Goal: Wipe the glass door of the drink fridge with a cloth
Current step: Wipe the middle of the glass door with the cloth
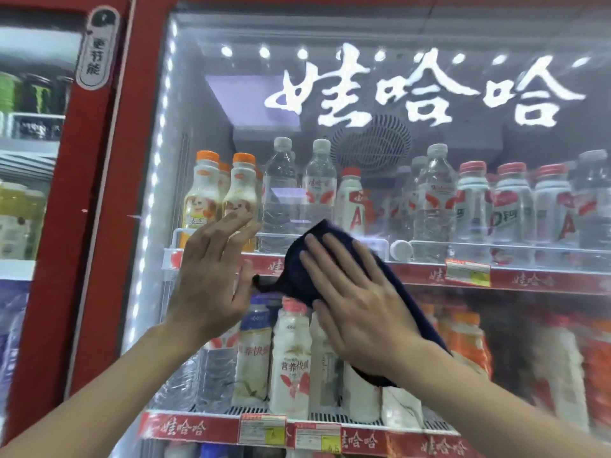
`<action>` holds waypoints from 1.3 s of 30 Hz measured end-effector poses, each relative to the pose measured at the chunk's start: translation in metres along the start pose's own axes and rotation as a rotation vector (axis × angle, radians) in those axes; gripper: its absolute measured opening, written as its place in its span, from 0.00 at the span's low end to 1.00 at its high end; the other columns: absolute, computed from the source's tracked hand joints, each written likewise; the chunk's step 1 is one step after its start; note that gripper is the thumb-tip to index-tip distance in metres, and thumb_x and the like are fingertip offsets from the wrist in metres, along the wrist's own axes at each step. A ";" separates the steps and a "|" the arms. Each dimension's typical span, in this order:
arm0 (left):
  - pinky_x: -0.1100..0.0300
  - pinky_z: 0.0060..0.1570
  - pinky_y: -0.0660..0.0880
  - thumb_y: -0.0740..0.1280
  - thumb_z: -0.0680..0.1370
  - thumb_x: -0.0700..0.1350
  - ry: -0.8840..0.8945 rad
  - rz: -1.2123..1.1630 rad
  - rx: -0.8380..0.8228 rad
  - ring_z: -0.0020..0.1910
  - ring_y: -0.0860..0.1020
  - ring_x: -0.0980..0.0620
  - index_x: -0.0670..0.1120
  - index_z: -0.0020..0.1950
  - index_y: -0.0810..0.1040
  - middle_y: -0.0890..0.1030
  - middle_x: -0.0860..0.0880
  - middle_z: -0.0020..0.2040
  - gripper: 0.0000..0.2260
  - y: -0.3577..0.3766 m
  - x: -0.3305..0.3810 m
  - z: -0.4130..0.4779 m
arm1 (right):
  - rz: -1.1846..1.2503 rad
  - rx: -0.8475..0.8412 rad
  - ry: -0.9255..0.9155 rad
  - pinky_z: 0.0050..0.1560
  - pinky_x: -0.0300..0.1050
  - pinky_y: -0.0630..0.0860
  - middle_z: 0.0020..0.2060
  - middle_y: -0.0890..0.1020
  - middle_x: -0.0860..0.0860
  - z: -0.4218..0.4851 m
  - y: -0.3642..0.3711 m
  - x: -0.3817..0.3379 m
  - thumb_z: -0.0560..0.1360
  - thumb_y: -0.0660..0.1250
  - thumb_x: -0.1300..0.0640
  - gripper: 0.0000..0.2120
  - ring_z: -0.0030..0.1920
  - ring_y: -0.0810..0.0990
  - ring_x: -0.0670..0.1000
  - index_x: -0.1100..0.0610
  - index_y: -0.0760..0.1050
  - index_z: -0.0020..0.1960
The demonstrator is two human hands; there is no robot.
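The glass door [251, 104] of the drink fridge fills most of the view and is set in a red frame [99, 193]. Large white lettering [413, 90] runs across the upper part of the glass.

Right hand [357, 299]: open, fingers straight and spread, palm pressing a dark navy cloth [292, 269] flat against the glass. The cloth lies near the middle of the door, level with the upper shelf strip [529, 279]. Its lower edge trails down past the right wrist.

Left hand [211, 276]: open, fingers straight and together, just beside the left edge of the cloth. It holds nothing. Whether the palm touches the glass cannot be determined.

Behind the glass:
- The upper shelf carries orange-capped bottles [205, 193], clear water bottles [281, 193] and red-capped white bottles [472, 206].
- The lower shelf [185, 428] carries white drink bottles [291, 358] with price tags [263, 429] on its red strip.
- A strip of white lights [158, 153] runs down the left inner edge.

A second fridge [29, 127] stands to the left.
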State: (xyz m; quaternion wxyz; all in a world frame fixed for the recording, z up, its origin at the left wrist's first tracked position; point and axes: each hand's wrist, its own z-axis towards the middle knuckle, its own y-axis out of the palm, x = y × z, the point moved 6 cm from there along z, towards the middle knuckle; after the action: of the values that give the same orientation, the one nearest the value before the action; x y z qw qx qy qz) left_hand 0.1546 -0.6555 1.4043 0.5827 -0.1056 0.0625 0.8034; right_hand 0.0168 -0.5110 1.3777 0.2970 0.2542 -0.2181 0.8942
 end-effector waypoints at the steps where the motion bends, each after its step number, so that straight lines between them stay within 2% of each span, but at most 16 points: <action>1: 0.47 0.74 0.63 0.58 0.78 0.43 -0.014 -0.057 0.011 0.73 0.70 0.45 0.42 0.71 0.74 0.74 0.45 0.72 0.21 -0.004 -0.001 0.000 | 0.004 -0.024 -0.071 0.81 0.60 0.48 0.83 0.51 0.53 -0.007 0.004 -0.008 0.85 0.50 0.46 0.30 0.83 0.46 0.55 0.57 0.51 0.84; 3: 0.53 0.73 0.62 0.59 0.78 0.42 -0.038 -0.117 0.030 0.71 0.71 0.47 0.42 0.69 0.75 0.74 0.46 0.70 0.20 -0.015 -0.008 -0.001 | 0.007 -0.073 -0.206 0.81 0.58 0.48 0.83 0.51 0.52 -0.009 0.005 -0.008 0.85 0.51 0.45 0.31 0.83 0.45 0.53 0.55 0.50 0.84; 5: 0.58 0.72 0.58 0.59 0.77 0.43 -0.037 -0.017 0.051 0.69 0.71 0.45 0.41 0.67 0.76 0.75 0.45 0.69 0.20 -0.027 -0.020 0.001 | -0.006 -0.112 -0.286 0.82 0.57 0.47 0.83 0.50 0.50 0.009 0.001 0.009 0.85 0.52 0.45 0.30 0.83 0.45 0.52 0.53 0.50 0.84; 8: 0.61 0.72 0.54 0.59 0.77 0.46 -0.043 0.082 0.028 0.69 0.70 0.45 0.41 0.68 0.75 0.74 0.44 0.69 0.22 -0.032 -0.038 0.000 | -0.051 -0.038 -0.137 0.81 0.59 0.48 0.83 0.50 0.54 0.060 -0.018 0.046 0.84 0.52 0.44 0.30 0.83 0.45 0.54 0.52 0.53 0.84; 11: 0.56 0.73 0.56 0.59 0.78 0.49 -0.042 0.103 -0.001 0.70 0.71 0.43 0.41 0.71 0.74 0.73 0.44 0.71 0.23 -0.022 -0.046 -0.004 | -0.086 0.003 0.050 0.81 0.60 0.48 0.83 0.49 0.56 0.087 -0.021 0.054 0.85 0.49 0.44 0.30 0.83 0.46 0.55 0.52 0.52 0.84; 17: 0.49 0.73 0.60 0.59 0.78 0.48 -0.014 0.083 -0.007 0.71 0.71 0.42 0.42 0.72 0.73 0.73 0.45 0.72 0.23 -0.020 -0.050 -0.010 | -0.061 0.004 0.110 0.81 0.61 0.47 0.83 0.47 0.54 0.068 -0.012 0.016 0.85 0.48 0.47 0.30 0.83 0.43 0.53 0.57 0.48 0.84; 19: 0.51 0.73 0.60 0.59 0.78 0.46 -0.018 0.029 -0.010 0.72 0.71 0.43 0.42 0.72 0.73 0.73 0.45 0.72 0.22 -0.023 -0.050 -0.010 | -0.048 -0.043 0.019 0.81 0.61 0.48 0.83 0.48 0.54 0.051 -0.003 -0.018 0.85 0.50 0.47 0.30 0.83 0.44 0.53 0.58 0.49 0.84; 22: 0.55 0.73 0.57 0.60 0.77 0.41 0.001 -0.007 0.024 0.71 0.70 0.46 0.42 0.68 0.75 0.74 0.45 0.69 0.19 -0.032 -0.054 -0.008 | -0.011 -0.157 -0.266 0.82 0.58 0.47 0.83 0.48 0.51 0.030 0.010 -0.050 0.86 0.51 0.47 0.30 0.83 0.44 0.51 0.55 0.48 0.84; 24: 0.52 0.72 0.58 0.62 0.77 0.40 0.049 0.085 0.025 0.71 0.70 0.47 0.42 0.67 0.76 0.75 0.45 0.68 0.19 -0.036 -0.063 -0.010 | -0.027 -0.220 -0.401 0.82 0.56 0.44 0.84 0.46 0.48 0.044 0.006 -0.036 0.86 0.49 0.46 0.30 0.83 0.42 0.49 0.53 0.45 0.84; 25: 0.49 0.72 0.60 0.62 0.77 0.41 0.062 0.107 0.020 0.71 0.70 0.46 0.42 0.67 0.76 0.75 0.45 0.68 0.19 -0.037 -0.069 -0.010 | -0.040 -0.216 -0.404 0.82 0.56 0.45 0.84 0.46 0.48 0.060 0.001 -0.023 0.86 0.48 0.46 0.29 0.83 0.42 0.48 0.52 0.45 0.84; 29: 0.44 0.69 0.63 0.59 0.79 0.45 0.027 0.102 0.009 0.70 0.71 0.45 0.43 0.69 0.75 0.74 0.45 0.69 0.19 -0.034 -0.079 -0.012 | -0.072 -0.064 -0.098 0.81 0.59 0.50 0.83 0.50 0.50 0.119 -0.015 0.009 0.85 0.47 0.46 0.29 0.83 0.47 0.50 0.54 0.50 0.84; 34: 0.46 0.71 0.63 0.59 0.79 0.42 0.014 0.037 0.046 0.70 0.70 0.45 0.40 0.70 0.72 0.73 0.44 0.69 0.20 -0.038 -0.081 -0.014 | -0.039 0.039 0.158 0.81 0.60 0.49 0.83 0.50 0.54 0.115 -0.006 -0.030 0.85 0.47 0.47 0.30 0.83 0.46 0.53 0.58 0.50 0.83; 36: 0.53 0.72 0.61 0.60 0.78 0.40 -0.075 -0.052 0.098 0.69 0.70 0.46 0.40 0.70 0.71 0.74 0.43 0.68 0.20 -0.044 -0.087 -0.018 | -0.023 0.012 0.131 0.81 0.61 0.49 0.83 0.49 0.54 0.098 0.003 -0.057 0.85 0.48 0.46 0.30 0.83 0.45 0.54 0.58 0.49 0.83; 39: 0.58 0.72 0.58 0.59 0.78 0.38 -0.140 -0.053 0.119 0.68 0.71 0.45 0.41 0.69 0.72 0.74 0.43 0.66 0.19 -0.054 -0.100 -0.028 | 0.000 -0.100 -0.117 0.81 0.59 0.46 0.83 0.48 0.53 0.068 0.019 -0.101 0.86 0.49 0.46 0.31 0.83 0.43 0.53 0.57 0.47 0.84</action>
State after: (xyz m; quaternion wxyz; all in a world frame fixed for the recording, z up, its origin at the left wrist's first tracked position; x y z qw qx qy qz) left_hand 0.2384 -0.7370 1.4028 0.6118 -0.0158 0.0665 0.7881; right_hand 0.0967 -0.6034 1.3670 0.2959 0.2910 -0.2795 0.8658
